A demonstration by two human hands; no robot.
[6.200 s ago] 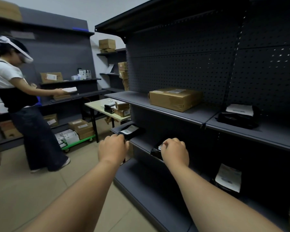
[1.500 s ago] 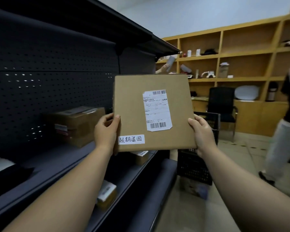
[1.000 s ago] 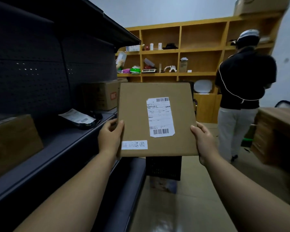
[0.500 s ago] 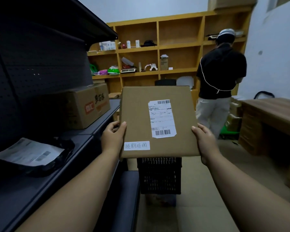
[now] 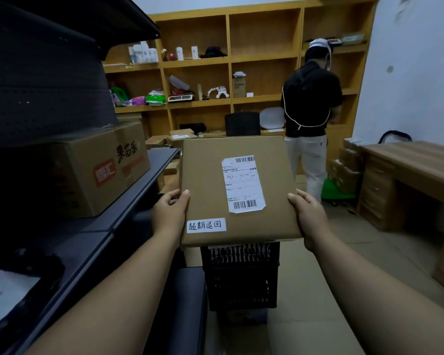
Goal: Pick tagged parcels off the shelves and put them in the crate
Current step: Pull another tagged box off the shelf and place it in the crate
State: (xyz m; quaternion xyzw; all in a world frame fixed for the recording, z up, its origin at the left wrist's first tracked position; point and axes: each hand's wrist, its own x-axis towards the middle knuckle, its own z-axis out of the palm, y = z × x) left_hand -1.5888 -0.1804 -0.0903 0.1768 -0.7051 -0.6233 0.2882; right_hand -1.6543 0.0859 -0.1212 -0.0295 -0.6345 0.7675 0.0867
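I hold a flat brown cardboard parcel [image 5: 208, 185] upright in front of me, its face toward me. It carries a white shipping label with barcodes and a small white handwritten tag at its lower left. My left hand [image 5: 171, 210] grips its left edge and my right hand [image 5: 306, 213] grips its right edge. Directly below and behind the parcel stands a black plastic crate [image 5: 240, 275] on the floor; the parcel hides its top.
Dark metal shelving [image 5: 92, 226] runs along my left, with a large printed carton [image 5: 87, 170] and a black bag on it. A person in black [image 5: 309, 116] stands ahead at wooden wall shelves [image 5: 254, 57]. A wooden desk [image 5: 408, 175] is on the right.
I have walked along the shelving carrying the parcel in both hands. The crate and the person ahead have come closer; the large carton has slid back on my left.
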